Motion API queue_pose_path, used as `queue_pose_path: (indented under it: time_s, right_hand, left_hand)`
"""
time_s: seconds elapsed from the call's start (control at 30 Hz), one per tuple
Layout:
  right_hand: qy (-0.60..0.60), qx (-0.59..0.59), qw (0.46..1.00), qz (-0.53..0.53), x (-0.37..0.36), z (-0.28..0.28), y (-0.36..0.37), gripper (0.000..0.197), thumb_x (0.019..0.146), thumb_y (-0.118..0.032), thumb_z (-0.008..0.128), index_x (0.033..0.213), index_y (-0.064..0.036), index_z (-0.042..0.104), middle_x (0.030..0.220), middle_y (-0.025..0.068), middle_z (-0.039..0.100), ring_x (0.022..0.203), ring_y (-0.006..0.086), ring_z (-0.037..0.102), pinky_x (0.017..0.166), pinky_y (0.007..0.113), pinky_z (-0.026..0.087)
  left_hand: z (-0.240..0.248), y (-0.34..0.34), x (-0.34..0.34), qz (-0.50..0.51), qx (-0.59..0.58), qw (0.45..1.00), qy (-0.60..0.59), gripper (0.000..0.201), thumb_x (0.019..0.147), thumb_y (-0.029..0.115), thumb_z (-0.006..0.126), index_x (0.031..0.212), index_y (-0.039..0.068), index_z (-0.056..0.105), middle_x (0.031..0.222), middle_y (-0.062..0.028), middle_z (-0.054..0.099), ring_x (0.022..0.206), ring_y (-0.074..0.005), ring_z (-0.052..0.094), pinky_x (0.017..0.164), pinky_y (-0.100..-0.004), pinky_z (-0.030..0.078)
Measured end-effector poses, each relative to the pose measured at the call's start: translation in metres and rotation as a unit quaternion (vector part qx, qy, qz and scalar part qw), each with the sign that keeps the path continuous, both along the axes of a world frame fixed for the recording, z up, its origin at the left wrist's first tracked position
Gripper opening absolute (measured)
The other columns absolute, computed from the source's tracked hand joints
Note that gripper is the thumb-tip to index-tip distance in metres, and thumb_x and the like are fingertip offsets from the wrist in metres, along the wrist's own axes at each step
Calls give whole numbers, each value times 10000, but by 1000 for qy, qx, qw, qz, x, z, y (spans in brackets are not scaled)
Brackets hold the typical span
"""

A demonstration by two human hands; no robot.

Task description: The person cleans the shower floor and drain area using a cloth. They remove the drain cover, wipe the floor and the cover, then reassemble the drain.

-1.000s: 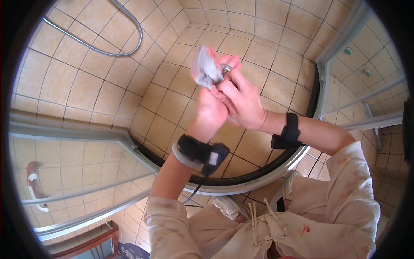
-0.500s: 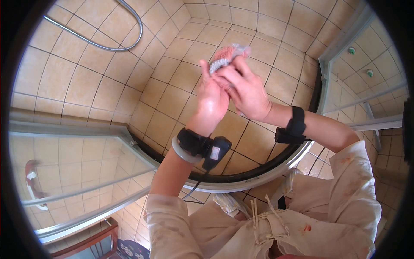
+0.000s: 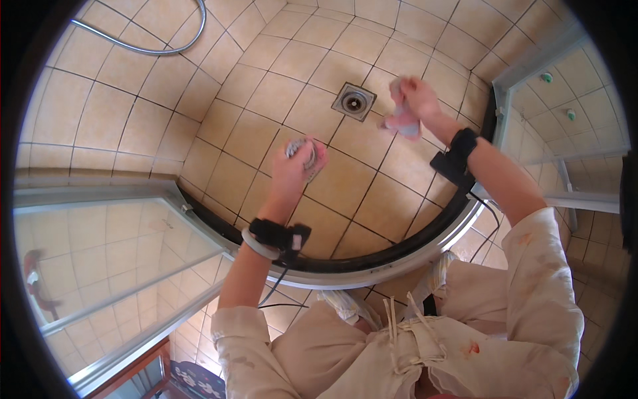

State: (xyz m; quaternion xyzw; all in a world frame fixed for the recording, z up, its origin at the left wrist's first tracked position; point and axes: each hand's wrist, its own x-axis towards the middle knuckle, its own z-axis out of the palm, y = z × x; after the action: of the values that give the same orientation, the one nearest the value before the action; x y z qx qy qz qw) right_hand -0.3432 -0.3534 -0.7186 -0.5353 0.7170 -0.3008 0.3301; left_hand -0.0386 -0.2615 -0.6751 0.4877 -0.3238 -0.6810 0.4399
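Note:
My left hand is closed around a crumpled pink-and-grey bundle, which looks like a fuzzy cloth. It is over the tiled floor, left of the middle. Farther off and to the right, my right hand grips a limp pink-and-grey cloth that hangs below the fingers, smeared by motion. Between the hands and a little beyond them lies a square metal floor drain. Black straps with small boxes and cables sit on both wrists.
A curved shower sill with a black inner edge runs between me and the tiled floor. Glass door panels stand at left and right. A metal shower hose hangs at the upper left wall.
My hands were together on the pink-and-grey cloth and have moved apart. The left came nearer and left, the right went right. The floor drain, earlier hidden behind them, now shows.

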Motion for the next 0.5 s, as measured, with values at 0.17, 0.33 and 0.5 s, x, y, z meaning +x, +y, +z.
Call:
queue_pose_path:
  time_s: [0.17,0.33,0.5]
  right_hand:
    - [369,-28,927,61,10,-83,48,340,785,-307,599,1031,-72,606,1044,173,593,1102,391,407,764,537,422]
    - [226,-52,963,139,11,-135,35,399,739,-219,619,1121,-120,563,1091,183,569,1041,370,468,746,514,432]
    - [183,-225,946,145,33,-127,-62,357,739,-150,592,1078,-65,517,1166,147,551,1048,298,501,859,426,396]
  left_hand:
    - [-71,48,13,-31,36,999,-13,144,884,75,562,993,-19,541,897,-100,601,823,-184,637,707,-289,566]
    - [-100,75,20,-50,53,997,-22,150,895,46,541,1031,-15,527,871,-87,610,781,-162,610,722,-298,534]
    - [-115,84,20,-42,57,995,-68,137,900,54,545,1018,-14,539,820,-71,610,754,-137,587,708,-258,506]
